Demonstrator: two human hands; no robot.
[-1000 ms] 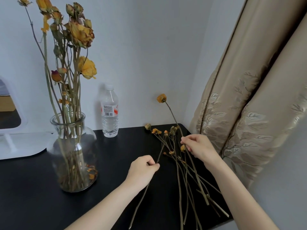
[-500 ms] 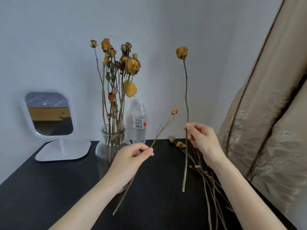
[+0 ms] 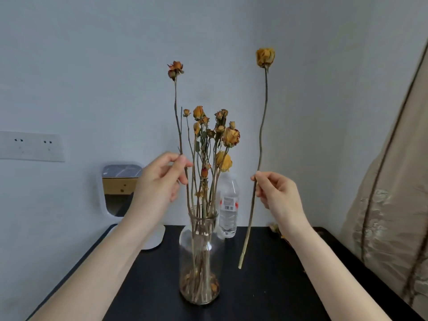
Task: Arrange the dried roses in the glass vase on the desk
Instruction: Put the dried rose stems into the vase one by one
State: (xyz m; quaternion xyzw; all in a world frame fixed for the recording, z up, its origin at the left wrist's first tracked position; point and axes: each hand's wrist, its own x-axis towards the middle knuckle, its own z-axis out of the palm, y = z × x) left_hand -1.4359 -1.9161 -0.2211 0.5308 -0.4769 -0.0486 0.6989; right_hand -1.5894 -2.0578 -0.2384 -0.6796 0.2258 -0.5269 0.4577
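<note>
I see clear, glossy glass on the vase (image 3: 215, 251); the desk (image 3: 266, 297) top is black, matt, smooth. On the orange rose (image 3: 175, 68) and yellow rose (image 3: 265, 57): papery crinkled petals, dull woody stems. My water bottle (image 3: 228, 205) is clear plastic; curtain (image 3: 393, 205) is beige cloth, slight sheen, embroidered; mirror frame (image 3: 100, 200) is white smooth plastic; wall (image 3: 92, 66) matt.

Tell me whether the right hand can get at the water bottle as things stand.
Probably yes, once it lets go. The right hand pinches a rose stem. Otherwise the way looks free: the water bottle stands behind the glass vase, toward that hand, with only the stem between.
</note>
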